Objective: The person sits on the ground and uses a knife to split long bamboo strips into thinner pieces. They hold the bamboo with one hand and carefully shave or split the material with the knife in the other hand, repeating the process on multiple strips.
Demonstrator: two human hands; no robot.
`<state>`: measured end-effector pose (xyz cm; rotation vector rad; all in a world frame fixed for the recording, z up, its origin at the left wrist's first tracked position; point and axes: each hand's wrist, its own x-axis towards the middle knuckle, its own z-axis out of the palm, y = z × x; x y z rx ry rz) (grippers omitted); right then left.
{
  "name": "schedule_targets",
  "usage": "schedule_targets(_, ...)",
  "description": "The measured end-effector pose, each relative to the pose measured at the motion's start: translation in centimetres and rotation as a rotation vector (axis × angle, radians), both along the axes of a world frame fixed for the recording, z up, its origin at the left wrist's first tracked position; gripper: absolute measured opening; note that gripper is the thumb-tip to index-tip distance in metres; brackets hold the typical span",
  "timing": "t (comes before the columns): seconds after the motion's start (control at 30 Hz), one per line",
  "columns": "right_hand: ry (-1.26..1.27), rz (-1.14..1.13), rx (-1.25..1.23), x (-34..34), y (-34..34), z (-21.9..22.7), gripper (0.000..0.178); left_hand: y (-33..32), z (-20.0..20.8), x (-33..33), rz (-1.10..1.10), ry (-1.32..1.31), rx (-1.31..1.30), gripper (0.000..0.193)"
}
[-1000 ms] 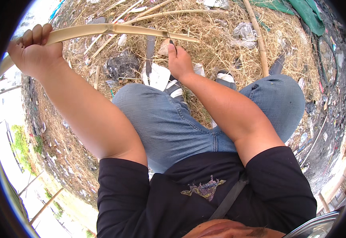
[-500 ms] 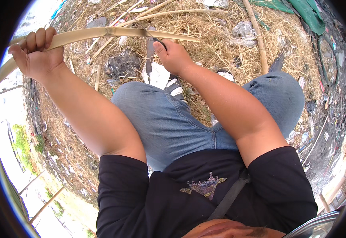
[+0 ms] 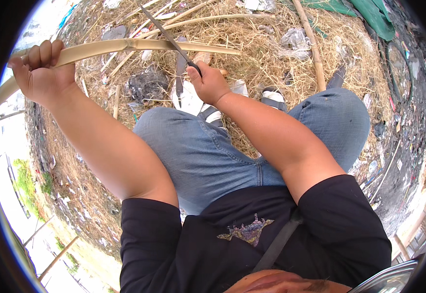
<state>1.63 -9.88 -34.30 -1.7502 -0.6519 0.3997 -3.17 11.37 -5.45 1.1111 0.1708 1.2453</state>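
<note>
While the left hand [image 3: 46,68] is closed around a bamboo strip [image 3: 105,46], the right hand [image 3: 210,84] grips a dark-handled knife [image 3: 167,35]. This knife crosses the strip aslant.

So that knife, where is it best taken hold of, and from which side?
Probably by its dark handle, coming from the near, right side, as the right hand does. The long, thin blade slants away, forward and left, across the pale strip, so a grip on the handle should keep fingers off the blade.
</note>
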Motion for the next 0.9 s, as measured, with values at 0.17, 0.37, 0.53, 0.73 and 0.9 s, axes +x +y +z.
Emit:
schedule_targets(0.17, 0.217, -0.201, -0.336, 2.3, -1.0, -2.9, 0.052, 0.7, -0.2, -0.2, 0.105, 0.011, -0.058, 0.045)
schedule_targets(0.37, 0.178, -0.001, 0.006, -0.9, 1.9, 5.5, 0.050, 1.7, -0.2, -0.1, -0.014, -0.023, -0.036, 0.042)
schedule_targets(0.53, 0.042, 0.081, -0.070, 0.7, -0.1, 1.5, 0.047, -0.2, 0.3, 0.0, 0.057, -0.030, -0.102, 0.047)
schedule_targets(0.73, 0.181, -0.178, -0.225, 1.1, 0.3, -0.9, 0.048, 0.7, 0.1, -0.3, 0.010, -0.054, -0.079, 0.046)
schedule_targets(0.9, 0.105, 0.005, 0.058, -1.4, 1.7, 5.2, 0.045, -0.5, 0.5, 0.4, -0.039, -0.038, -0.030, 0.045)
